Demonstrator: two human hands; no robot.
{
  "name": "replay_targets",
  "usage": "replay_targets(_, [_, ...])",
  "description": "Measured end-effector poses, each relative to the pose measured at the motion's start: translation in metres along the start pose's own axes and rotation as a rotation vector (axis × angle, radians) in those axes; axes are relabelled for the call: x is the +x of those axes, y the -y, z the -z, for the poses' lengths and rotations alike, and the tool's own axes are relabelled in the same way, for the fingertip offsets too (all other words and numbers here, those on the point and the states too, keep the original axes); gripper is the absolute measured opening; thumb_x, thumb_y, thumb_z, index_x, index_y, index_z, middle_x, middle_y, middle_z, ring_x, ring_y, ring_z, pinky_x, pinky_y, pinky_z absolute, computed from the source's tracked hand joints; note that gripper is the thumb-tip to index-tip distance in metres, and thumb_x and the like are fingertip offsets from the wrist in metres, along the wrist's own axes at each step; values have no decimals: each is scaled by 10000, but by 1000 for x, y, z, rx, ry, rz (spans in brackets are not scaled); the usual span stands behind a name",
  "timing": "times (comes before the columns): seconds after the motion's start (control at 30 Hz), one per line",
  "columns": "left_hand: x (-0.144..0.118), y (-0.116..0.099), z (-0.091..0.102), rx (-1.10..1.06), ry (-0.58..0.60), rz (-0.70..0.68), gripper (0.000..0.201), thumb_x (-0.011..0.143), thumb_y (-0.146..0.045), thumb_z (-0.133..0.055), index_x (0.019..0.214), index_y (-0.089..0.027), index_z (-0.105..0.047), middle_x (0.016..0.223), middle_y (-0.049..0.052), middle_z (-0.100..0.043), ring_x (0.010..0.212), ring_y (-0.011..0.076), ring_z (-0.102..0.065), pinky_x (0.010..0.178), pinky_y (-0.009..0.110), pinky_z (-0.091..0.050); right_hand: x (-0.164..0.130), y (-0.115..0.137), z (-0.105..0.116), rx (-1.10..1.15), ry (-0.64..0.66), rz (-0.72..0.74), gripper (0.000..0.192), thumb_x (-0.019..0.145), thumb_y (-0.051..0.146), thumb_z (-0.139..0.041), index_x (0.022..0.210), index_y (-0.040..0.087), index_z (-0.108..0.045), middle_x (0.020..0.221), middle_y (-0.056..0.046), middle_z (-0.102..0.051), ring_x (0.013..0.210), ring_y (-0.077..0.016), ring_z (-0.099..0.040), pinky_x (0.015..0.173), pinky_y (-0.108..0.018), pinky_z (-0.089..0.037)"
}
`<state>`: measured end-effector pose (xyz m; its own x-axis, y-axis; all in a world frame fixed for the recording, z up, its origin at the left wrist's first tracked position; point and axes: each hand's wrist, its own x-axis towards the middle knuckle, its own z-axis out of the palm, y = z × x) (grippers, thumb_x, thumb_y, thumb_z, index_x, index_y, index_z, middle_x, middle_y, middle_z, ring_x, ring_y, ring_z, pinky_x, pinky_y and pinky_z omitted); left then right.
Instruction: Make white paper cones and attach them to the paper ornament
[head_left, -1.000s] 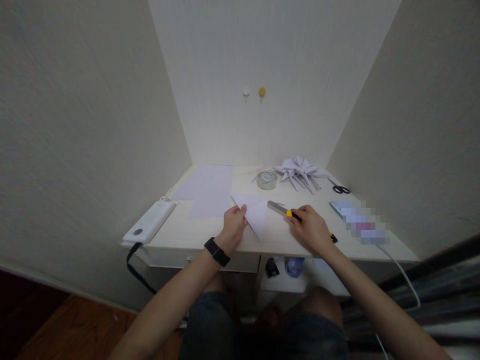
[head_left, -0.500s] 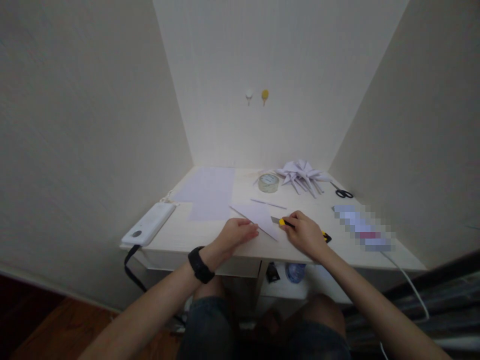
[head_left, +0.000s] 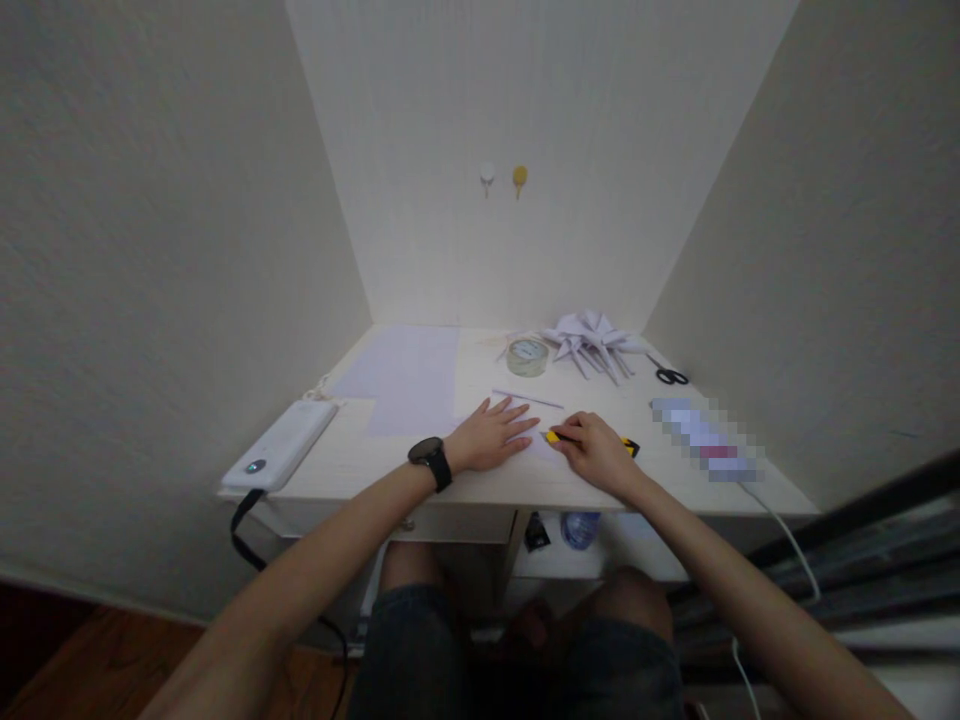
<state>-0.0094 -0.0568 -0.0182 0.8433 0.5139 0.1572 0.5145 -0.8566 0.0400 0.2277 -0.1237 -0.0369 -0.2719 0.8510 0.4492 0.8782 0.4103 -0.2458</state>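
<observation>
Head view: black-yellow cutter (head_left: pixel 553 437) tight in right hand (head_left: pixel 594 448), left hand (head_left: pixel 491 436) splayed on pale paper (head_left: pixel 543 451)

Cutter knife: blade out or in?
Out: a grey blade shows beyond the yellow end of the cutter knife in the right hand.

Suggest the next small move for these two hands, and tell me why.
I'd probably ease the left hand slightly away from the yellow-and-black utility knife before any stroke. The left hand lies spread over the white paper sheet, while the right hand grips the knife with its blade pointing toward those fingers, very close to them.
</observation>
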Motion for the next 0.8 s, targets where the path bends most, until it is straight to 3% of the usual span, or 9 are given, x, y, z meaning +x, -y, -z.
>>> replay_targets(0.27, [-5,-8,-5,52,-27,198,572,1022,-532,-226,1501,-278,-407,1587,95,-350,1462,341,-303,1160,558,-252,-20,-3,8,19,-12,-6,232,905,249,-606,1073,195,-755,976,-104,-671,931,-252,-593,845,-381,-486])
replay_targets(0.67, [-4,-11,-6,74,2,218,631,1008,-576,-238,1532,-243,-353,1600,167,-291,1482,340,-260,1179,552,-221,-22,9,13,69,-33,-26,243,867,288,-635,1042,166,-751,969,-109,-665,929,-245,-599,842,-365,-484])
replay_targets(0.8, [-4,-10,-8,85,-10,212,630,1008,-577,-236,1531,-245,-355,1599,167,-293,1480,339,-265,1177,556,-219,-14,17,10,23,-10,-162,292,901,425,-604,965,187,-762,937,-105,-696,901,-249,-617,829,-368,-469])
